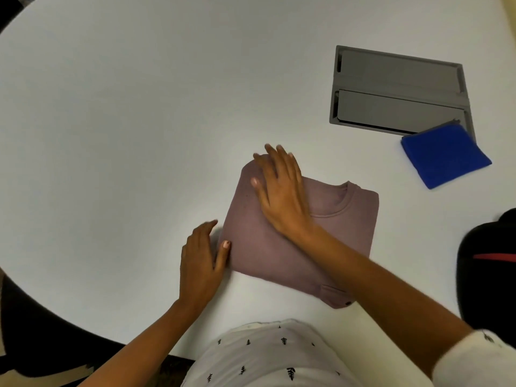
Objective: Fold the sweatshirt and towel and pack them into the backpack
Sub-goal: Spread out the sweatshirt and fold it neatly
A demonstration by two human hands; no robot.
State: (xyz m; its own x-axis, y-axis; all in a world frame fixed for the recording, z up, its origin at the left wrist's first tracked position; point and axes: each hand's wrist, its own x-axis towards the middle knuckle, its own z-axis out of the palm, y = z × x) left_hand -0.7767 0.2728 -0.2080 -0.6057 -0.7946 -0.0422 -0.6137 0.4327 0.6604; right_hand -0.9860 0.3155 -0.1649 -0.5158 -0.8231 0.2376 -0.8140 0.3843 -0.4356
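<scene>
The sweatshirt [265, 255] sits folded on the counter [139, 107], right hand [282, 191] pressing it flat, left hand [201, 263] straight-fingered at its edge, neither gripping. Towel [444, 157] looks folded too, so next I'd scoop both toward the backpack [488, 269].

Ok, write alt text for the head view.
Right hand flat on a folded mauve sweatshirt on a white table, left hand touching its left edge. A folded blue towel and black backpack lie to the right.
</scene>
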